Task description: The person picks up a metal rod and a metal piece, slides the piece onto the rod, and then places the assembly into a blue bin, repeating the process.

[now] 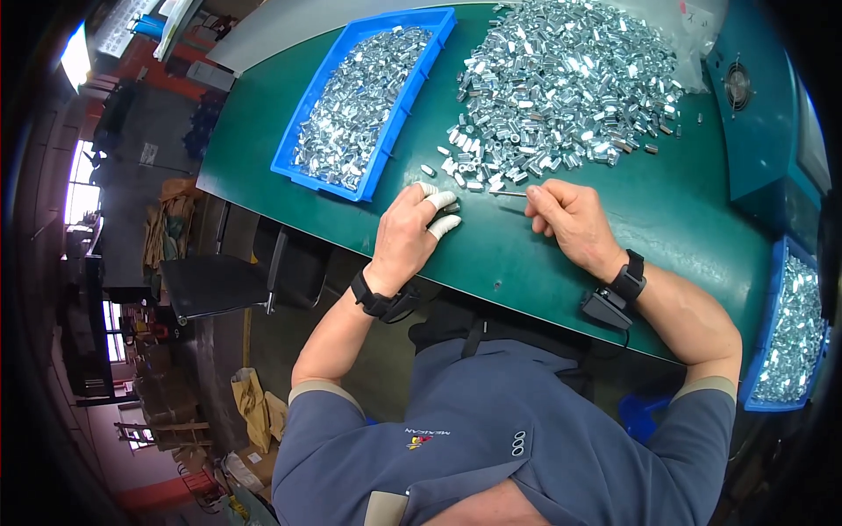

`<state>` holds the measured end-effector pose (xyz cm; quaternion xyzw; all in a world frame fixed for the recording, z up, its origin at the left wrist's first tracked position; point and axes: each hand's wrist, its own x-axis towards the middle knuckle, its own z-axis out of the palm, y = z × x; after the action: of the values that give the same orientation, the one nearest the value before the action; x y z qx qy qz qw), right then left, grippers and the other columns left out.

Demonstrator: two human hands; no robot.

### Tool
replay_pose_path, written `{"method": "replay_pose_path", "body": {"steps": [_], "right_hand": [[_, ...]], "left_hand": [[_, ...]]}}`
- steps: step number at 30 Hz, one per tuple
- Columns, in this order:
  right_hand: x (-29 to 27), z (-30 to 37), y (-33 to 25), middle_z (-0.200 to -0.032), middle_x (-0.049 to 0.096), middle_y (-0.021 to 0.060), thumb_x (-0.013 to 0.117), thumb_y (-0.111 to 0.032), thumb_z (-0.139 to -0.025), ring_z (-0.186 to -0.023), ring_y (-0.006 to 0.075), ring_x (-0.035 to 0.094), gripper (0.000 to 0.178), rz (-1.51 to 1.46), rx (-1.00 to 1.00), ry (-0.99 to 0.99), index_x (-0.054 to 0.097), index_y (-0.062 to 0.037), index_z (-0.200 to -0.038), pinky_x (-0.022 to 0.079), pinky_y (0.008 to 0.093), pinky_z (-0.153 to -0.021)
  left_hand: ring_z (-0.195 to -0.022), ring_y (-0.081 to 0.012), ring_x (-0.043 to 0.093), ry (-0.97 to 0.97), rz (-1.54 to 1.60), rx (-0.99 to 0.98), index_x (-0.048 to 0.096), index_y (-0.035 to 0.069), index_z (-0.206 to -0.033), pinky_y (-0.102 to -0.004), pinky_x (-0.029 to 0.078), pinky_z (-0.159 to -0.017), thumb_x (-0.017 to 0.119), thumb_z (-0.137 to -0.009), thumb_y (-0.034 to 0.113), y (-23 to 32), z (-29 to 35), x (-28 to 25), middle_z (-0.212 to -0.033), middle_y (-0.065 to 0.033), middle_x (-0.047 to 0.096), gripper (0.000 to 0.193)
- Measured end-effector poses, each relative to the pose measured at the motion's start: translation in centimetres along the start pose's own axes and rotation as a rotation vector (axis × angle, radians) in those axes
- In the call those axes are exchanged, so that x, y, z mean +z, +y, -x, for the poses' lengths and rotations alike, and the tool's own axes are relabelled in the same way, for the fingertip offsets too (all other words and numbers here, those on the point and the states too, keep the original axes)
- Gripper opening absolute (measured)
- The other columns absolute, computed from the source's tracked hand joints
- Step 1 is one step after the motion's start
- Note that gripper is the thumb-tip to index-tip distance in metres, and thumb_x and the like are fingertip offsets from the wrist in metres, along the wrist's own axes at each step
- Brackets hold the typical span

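My left hand [410, 226], with white coverings on its fingertips, pinches a small silvery metal sleeve [450, 209] just above the green tabletop. To its right, my right hand [568, 219] is closed around a thin metal rod [509, 193] that points left toward the sleeve, with a gap between them. Beyond both hands a large heap of shiny metal sleeves [570, 83] spreads over the table, and a few loose ones lie at its near edge. Left of the heap stands a blue tray [379, 162] filled with similar parts.
A teal machine housing with a round fan grille [737, 85] stands on the right. Another blue tray [747, 393] of metal parts sits at the far right. A clear plastic bag [693, 48] lies behind the heap. Beyond the table's left edge is a black chair [215, 280].
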<state>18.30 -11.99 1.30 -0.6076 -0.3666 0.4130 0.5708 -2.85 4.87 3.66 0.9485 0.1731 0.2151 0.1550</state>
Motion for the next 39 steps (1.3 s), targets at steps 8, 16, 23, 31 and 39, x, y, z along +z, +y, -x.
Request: {"method": "replay_pose_path", "body": {"steps": [8,16,23,31,39], "right_hand": [[0.5,0.1,0.3,-0.069,0.066,0.0040,0.063,-0.023,-0.102,-0.062,0.0089,0.058,0.027,0.109,-0.121,-0.078,0.070,0.0008,-0.091,0.046,0.0285,-0.057],[0.3,0.2,0.0,-0.068,0.067,0.0060,0.064,-0.022,-0.099,-0.061,0.0116,0.058,0.025,0.184,-0.146,-0.080,0.069,0.0006,-0.088,0.046,0.0308,-0.058],[0.1,0.2,0.2,-0.067,0.067,0.0031,0.061,-0.021,-0.103,-0.063,0.0083,0.060,0.029,0.173,-0.131,-0.197,0.070,-0.0005,-0.085,0.047,0.0271,-0.059],[0.3,0.3,-0.2,-0.066,0.067,0.0076,0.060,-0.030,-0.103,-0.059,0.0184,0.064,0.033,0.273,-0.115,-0.161,0.071,-0.0043,-0.085,0.049,0.0349,-0.060],[0.5,0.5,-0.2,-0.072,0.070,0.0039,0.064,-0.024,-0.103,-0.067,0.0110,0.064,0.025,0.299,-0.118,-0.209,0.072,-0.0026,-0.091,0.050,0.0287,-0.064]], "left_hand": [[-0.084,-0.0236,0.068,0.006,0.234,-0.073,0.074,0.004,-0.104,-0.0330,0.054,-0.072,0.078,-0.084,-0.001,0.4,0.7,0.9,-0.095,-0.0083,0.069,0.021],[-0.082,-0.0227,0.069,0.012,0.307,0.041,0.072,0.003,-0.104,-0.0317,0.055,-0.070,0.077,-0.085,-0.002,2.2,-0.8,1.3,-0.095,-0.0090,0.070,0.020],[-0.085,-0.0296,0.069,0.008,0.323,0.097,0.072,0.003,-0.098,-0.0370,0.055,-0.075,0.079,-0.082,-0.001,3.1,-1.0,1.4,-0.093,-0.0110,0.071,0.018],[-0.086,-0.0301,0.067,0.014,0.376,0.100,0.071,0.002,-0.097,-0.0389,0.054,-0.076,0.078,-0.082,0.000,3.6,-1.5,1.8,-0.094,-0.0109,0.070,0.017],[-0.078,-0.0187,0.067,-0.095,0.553,-0.122,0.071,0.000,-0.104,-0.0308,0.054,-0.071,0.077,-0.086,0.001,3.6,0.0,2.0,-0.094,-0.0095,0.070,0.018]]}}
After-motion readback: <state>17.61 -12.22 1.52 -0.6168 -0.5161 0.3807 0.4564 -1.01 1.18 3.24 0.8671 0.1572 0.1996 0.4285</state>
